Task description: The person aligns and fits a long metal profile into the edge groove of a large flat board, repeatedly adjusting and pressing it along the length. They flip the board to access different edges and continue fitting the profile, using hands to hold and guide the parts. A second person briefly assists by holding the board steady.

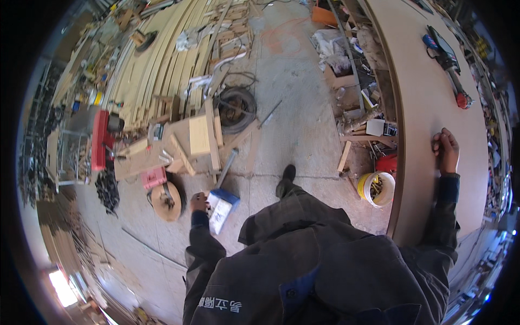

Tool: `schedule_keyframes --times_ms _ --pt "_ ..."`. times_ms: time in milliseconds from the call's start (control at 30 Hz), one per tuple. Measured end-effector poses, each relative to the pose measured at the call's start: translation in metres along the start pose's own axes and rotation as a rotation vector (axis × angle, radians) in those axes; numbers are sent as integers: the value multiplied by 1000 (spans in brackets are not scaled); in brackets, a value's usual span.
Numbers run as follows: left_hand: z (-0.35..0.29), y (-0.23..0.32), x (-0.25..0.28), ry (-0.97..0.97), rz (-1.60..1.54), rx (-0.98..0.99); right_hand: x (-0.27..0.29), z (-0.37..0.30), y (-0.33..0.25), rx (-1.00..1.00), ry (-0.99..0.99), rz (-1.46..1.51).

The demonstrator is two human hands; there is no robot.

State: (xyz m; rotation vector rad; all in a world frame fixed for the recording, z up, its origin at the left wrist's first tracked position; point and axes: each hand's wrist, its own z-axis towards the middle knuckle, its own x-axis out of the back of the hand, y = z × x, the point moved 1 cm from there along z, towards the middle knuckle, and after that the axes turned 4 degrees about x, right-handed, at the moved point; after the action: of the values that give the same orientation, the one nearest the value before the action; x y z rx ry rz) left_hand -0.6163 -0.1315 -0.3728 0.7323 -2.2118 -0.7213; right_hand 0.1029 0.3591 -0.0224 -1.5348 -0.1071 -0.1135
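Brown board [433, 162]: very large, it lies flat on the person's right side.
Floor [292, 130]: grey concrete, with planks [157, 59] stacked at far left.
Tyre [236, 110]: black, it lies on the floor beside the planks.
Bucket [376, 188]: yellow, just beside the board edge, under it.
Tool [447, 57]: black and red, on the board, well apart from the right hand.
Box [222, 208]: blue and white, held in the left hand, low over the floor.
Left hand [198, 201]: fingers closed on the box.
Right hand [446, 150]: fingers curled, resting on the board.
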Motion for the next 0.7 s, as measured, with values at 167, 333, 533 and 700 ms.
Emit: schedule_keyframes --times_ms 167,333,533,700 --pt "67 68 -122 -413 179 -203 -62 12 0 -56 18 169" --pt "20 252 -268 -603 390 -549 -101 13 -28 -191 66 84" --pt "-23 495 -399 -771 288 -965 -118 20 -33 -237 273 176" --pt "-73 685 -514 -859 186 -1306 -147 17 -35 -254 514 133"
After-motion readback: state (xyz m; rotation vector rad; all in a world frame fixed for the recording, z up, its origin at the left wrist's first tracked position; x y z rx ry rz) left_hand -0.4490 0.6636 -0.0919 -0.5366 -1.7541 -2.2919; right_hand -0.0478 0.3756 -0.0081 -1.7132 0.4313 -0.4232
